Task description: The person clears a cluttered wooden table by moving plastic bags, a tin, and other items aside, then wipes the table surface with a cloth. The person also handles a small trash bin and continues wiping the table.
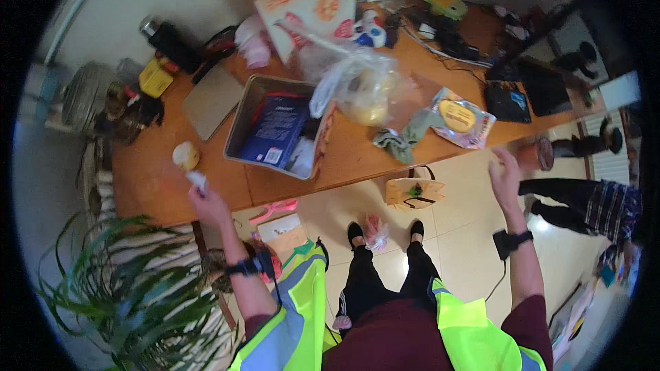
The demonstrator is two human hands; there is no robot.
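Note:
My left hand (210, 207) holds a small white item (197, 181), perhaps paper or tissue, above the left front of a wooden desk (289, 196). Just past it stands a small round cream-coloured object (185, 155). Beyond the desk's front edge on the right, my right hand (504, 178) hangs in the air, fingers loosely apart and holding nothing. Nearest to it on the desk is a colourful packet with a yellow label (459, 116), beside a crumpled green cloth (405, 141). Between my hands, an open box (234, 129) contains a blue book (276, 126); the rest of its contents is partly hidden.
Clear plastic bags (361, 82) lie behind the box. Further left are a tablet-like flat panel (212, 102) and a black thermos (172, 44). A long-leaved plant (134, 288) grows at the lower left. On the floor stands a paper gift bag (415, 191); another person (582, 206) is at the right.

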